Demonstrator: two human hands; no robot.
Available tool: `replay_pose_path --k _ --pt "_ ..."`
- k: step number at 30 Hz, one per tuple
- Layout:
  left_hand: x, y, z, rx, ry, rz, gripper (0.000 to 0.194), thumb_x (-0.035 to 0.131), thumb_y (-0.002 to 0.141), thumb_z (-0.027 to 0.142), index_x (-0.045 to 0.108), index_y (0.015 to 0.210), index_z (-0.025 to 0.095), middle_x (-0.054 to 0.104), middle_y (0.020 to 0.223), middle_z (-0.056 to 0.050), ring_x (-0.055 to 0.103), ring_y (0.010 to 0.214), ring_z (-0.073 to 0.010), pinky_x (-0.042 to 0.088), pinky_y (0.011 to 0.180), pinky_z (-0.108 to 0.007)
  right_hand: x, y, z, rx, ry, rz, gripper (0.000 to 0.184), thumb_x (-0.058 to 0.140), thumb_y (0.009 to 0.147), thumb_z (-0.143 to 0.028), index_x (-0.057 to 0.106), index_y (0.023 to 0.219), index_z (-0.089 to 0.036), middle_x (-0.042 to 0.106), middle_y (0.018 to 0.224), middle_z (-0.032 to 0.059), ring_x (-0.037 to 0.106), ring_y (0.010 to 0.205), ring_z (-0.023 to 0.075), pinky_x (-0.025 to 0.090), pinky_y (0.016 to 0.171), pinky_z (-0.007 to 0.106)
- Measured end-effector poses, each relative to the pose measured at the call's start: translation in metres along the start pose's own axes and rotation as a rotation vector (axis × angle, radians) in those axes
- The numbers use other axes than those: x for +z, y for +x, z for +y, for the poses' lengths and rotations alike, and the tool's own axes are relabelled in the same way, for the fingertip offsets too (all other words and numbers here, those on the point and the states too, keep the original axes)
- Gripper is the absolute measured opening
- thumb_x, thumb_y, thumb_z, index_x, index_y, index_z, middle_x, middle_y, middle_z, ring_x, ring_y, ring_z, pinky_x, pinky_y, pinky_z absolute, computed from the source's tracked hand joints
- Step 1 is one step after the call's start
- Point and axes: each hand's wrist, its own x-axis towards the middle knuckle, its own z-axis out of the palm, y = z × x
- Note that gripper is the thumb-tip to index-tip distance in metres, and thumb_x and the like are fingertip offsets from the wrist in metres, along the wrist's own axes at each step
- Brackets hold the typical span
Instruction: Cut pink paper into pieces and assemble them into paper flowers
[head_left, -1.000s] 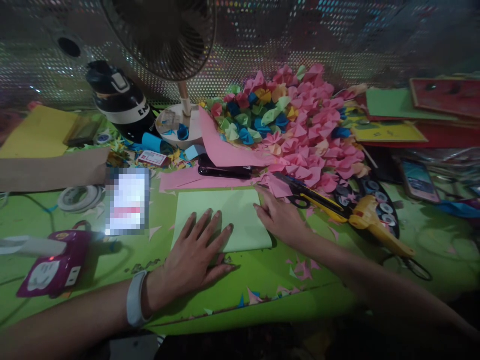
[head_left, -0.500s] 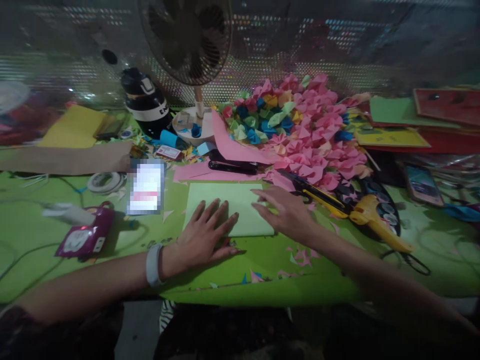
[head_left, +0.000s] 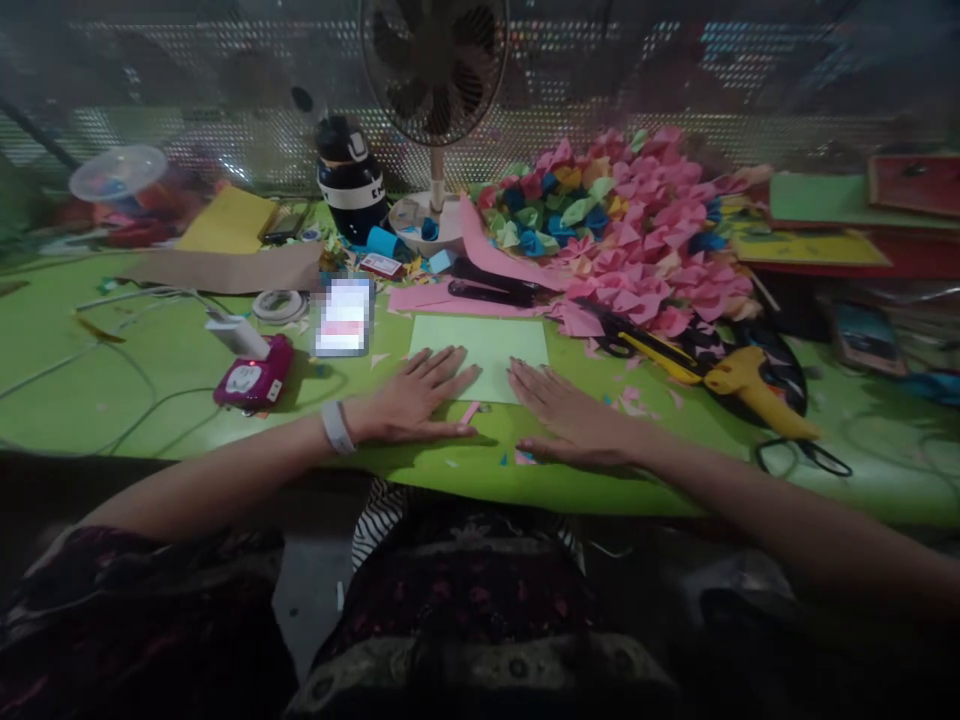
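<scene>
A pale green sheet of paper (head_left: 487, 350) lies flat on the green table in front of me. My left hand (head_left: 420, 395) rests palm down over its lower left part, fingers stretched out and the thumb pointing right. Over the lower right corner lies my right hand (head_left: 566, 415), also flat with its fingers extended. Both hands cover the sheet's near corners, and neither grips anything. Small pink scraps (head_left: 471, 411) lie by the sheet's near edge.
Behind the sheet are black-handled scissors (head_left: 491, 290), pink paper strips and a heap of folded paper flowers (head_left: 645, 220). A yellow glue gun (head_left: 761, 390) lies to the right. A lit phone (head_left: 345, 318), tape roll (head_left: 280, 306), purple power adapter (head_left: 255, 375), bottle (head_left: 351, 190) and fan (head_left: 435, 60) stand leftward.
My right hand has gone from bent fingers at the sheet's right edge to lying flat on it. The left hand stays spread on the paper. The camera view has shifted.
</scene>
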Motion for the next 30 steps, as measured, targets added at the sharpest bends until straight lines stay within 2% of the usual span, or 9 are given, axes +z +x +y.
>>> replay_pose_path --k 5,8,12,15,17,19,22,26,30 --pt "-0.003 -0.029 -0.011 0.002 0.039 -0.036 0.097 0.027 0.093 0.081 0.012 0.165 0.017 0.006 0.171 -0.017 0.009 0.16 -0.0314 0.004 0.127 -0.049 -0.011 -0.022 -0.005 0.119 -0.002 -0.079 0.099 0.033 0.095 -0.076 0.001 0.166 -0.015 0.001 0.171 0.0154 0.006 0.158 0.0356 0.011 0.129 0.057" --pt "-0.002 -0.037 -0.012 -0.011 0.06 -0.028 0.099 0.027 0.092 0.082 0.011 0.165 0.017 0.009 0.171 -0.017 0.011 0.159 -0.033 0.006 0.127 -0.05 -0.024 -0.015 -0.014 0.148 0.0 -0.105 0.1 0.03 0.094 -0.078 0.012 0.166 -0.011 0.008 0.171 0.0173 0.01 0.158 0.0359 0.012 0.129 0.057" --pt "-0.005 -0.038 -0.01 -0.03 0.085 -0.061 0.108 0.029 0.088 0.087 0.013 0.165 0.013 0.009 0.17 -0.021 0.012 0.158 -0.0372 0.009 0.126 -0.054 -0.031 0.036 -0.043 0.038 -0.008 -0.014 0.103 0.028 0.093 -0.081 0.019 0.165 -0.008 0.011 0.171 0.0176 0.008 0.158 0.0358 0.006 0.13 0.055" --pt "-0.008 -0.037 -0.01 -0.004 0.117 -0.101 0.11 0.028 0.088 0.087 0.015 0.164 0.009 0.011 0.169 -0.023 0.013 0.158 -0.0381 0.011 0.125 -0.055 -0.022 0.08 -0.066 -0.002 0.008 -0.035 0.112 0.033 0.089 -0.084 0.017 0.163 -0.001 0.006 0.17 0.022 0.004 0.159 0.0364 0.003 0.13 0.052" --pt "-0.007 -0.037 -0.012 0.013 0.137 -0.113 0.11 0.027 0.088 0.086 0.017 0.163 0.007 0.011 0.168 -0.025 0.013 0.158 -0.0385 0.01 0.125 -0.055 -0.013 0.091 -0.072 0.011 0.044 -0.071 0.113 0.035 0.09 -0.081 0.012 0.163 0.002 0.0 0.169 0.0227 0.0 0.159 0.0351 0.002 0.13 0.05" --pt "-0.005 -0.038 -0.015 0.02 0.147 -0.097 0.108 0.027 0.089 0.085 0.016 0.164 0.008 0.009 0.169 -0.024 0.013 0.158 -0.0384 0.01 0.126 -0.055 -0.006 0.082 -0.068 0.004 0.068 -0.096 0.113 0.034 0.091 -0.081 0.009 0.163 0.002 -0.004 0.169 0.0225 -0.004 0.158 0.034 -0.001 0.13 0.05" --pt "-0.002 -0.039 -0.016 0.013 0.141 -0.073 0.107 0.028 0.089 0.085 0.011 0.165 0.012 0.007 0.17 -0.021 0.012 0.158 -0.038 0.008 0.126 -0.054 -0.004 0.044 -0.054 0.006 0.074 -0.122 0.108 0.031 0.092 -0.079 0.012 0.163 0.0 -0.004 0.169 0.0213 -0.003 0.159 0.0322 -0.003 0.13 0.049" --pt "-0.003 -0.039 -0.013 -0.017 0.123 -0.077 0.104 0.025 0.091 0.084 0.011 0.165 0.013 0.006 0.171 -0.02 0.011 0.159 -0.0363 0.006 0.126 -0.052 -0.009 -0.005 -0.037 0.068 0.086 -0.107 0.097 0.028 0.095 -0.077 0.018 0.165 -0.011 0.006 0.171 0.0157 0.005 0.159 0.0301 0.007 0.13 0.052" --pt "-0.006 -0.036 -0.007 -0.059 0.098 -0.064 0.101 0.024 0.092 0.082 0.012 0.165 0.013 0.009 0.17 -0.021 0.01 0.159 -0.0347 0.005 0.126 -0.053 -0.013 -0.026 -0.021 0.128 0.042 -0.032 0.09 0.027 0.095 -0.076 0.027 0.164 -0.017 0.02 0.17 0.0139 0.021 0.157 0.0346 0.02 0.127 0.059"
